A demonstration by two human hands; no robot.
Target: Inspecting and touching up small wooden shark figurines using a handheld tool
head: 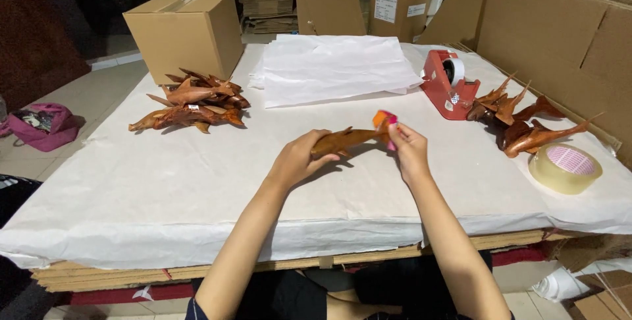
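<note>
A: Wooden fish carving (345, 139): location and support?

B: Held above the counter (164, 182), near its middle, lying roughly level with the tail end raised slightly toward the right. It does not rest on the paper covering.

A: Left hand (299, 157)?

B: Forearm reaches up from the lower edge, wrist bent, grip curled around the left end of the carving, fingers pressed on its body.

A: Right hand (408, 149)?

B: Forearm rises from the lower right, hand upright. The grip pinches a small orange and pink piece (385, 121) at the carving's right end. Whether that piece touches the wood, I cannot tell.

A: Surroundings?

B: A pile of similar carvings (194, 103) lies far left, just in front of a closed cardboard box (184, 30). A second pile of carvings (520, 119) lies at the right, touching a red tape dispenser (447, 86). A roll of clear tape (565, 167) sits near the right edge. A stack of white paper sheets (332, 66) lies at the far middle. A pink bag (43, 126) is on the floor, left.
</note>
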